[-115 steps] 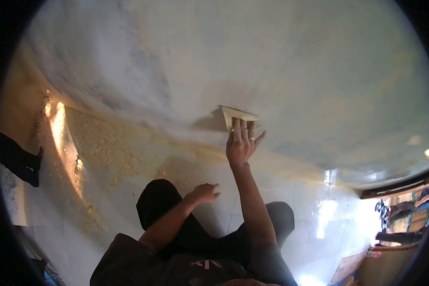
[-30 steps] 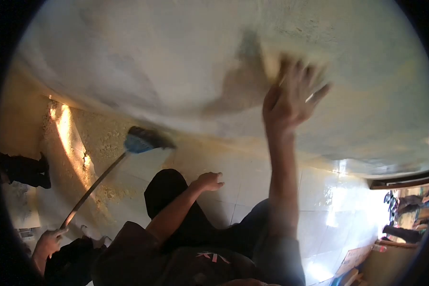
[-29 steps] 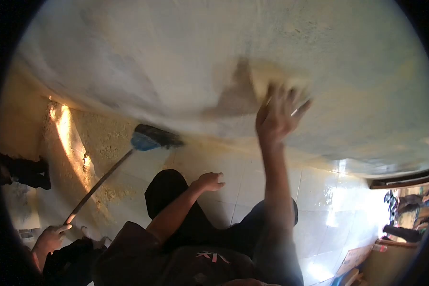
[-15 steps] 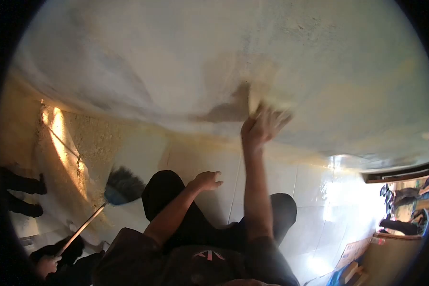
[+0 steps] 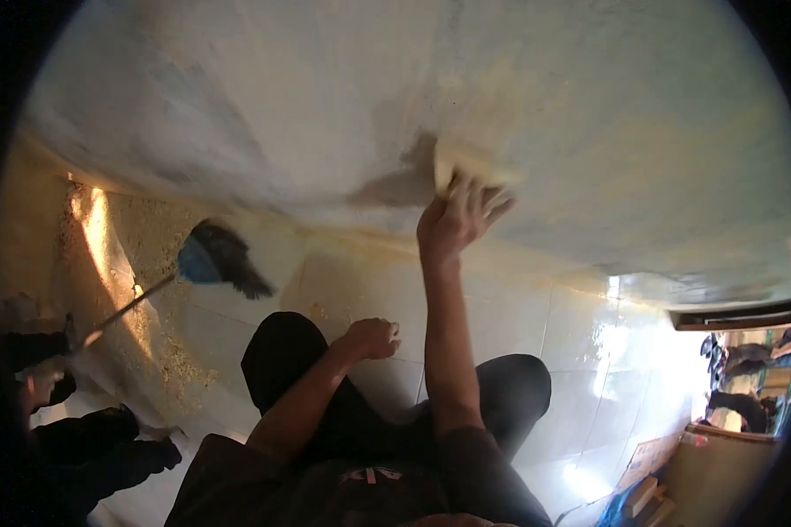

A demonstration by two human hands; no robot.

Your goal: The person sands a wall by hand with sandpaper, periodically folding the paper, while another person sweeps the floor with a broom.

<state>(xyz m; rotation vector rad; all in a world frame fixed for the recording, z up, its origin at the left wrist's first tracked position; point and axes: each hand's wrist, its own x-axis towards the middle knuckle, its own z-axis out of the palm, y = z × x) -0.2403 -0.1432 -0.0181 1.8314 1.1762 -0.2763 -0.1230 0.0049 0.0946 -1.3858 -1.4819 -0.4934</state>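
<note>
Holding the tool: my right hand (image 5: 453,224), just right of centre in the upper half of the frame, fingers fanned over the tool's lower part; the thumb is out of my sight.
Tool (image 5: 473,162): at the wall (image 5: 325,105), above the fingers, pale, its edges too blurred for me to judge its tilt.
Pressure: I judge that even force from all the fingers serves best, since one corner digging in could score the wall.
Wrist: I would have it loose and let the forearm guide, so the tool meets the wall squarely.
Stroke: overlapping passes, I think, suit this patchy yellow-grey wall better than hard rubbing in one spot.
Shadow (image 5: 395,186): left of the tool; I would check there with care, as marks show less.
Left hand (image 5: 371,339): just below the frame's centre, right of the left knee (image 5: 281,347), fingers loosely curled; I cannot tell whether they close on anything.
Broom (image 5: 200,256): at left, apart from both hands; I would leave it room.
</note>
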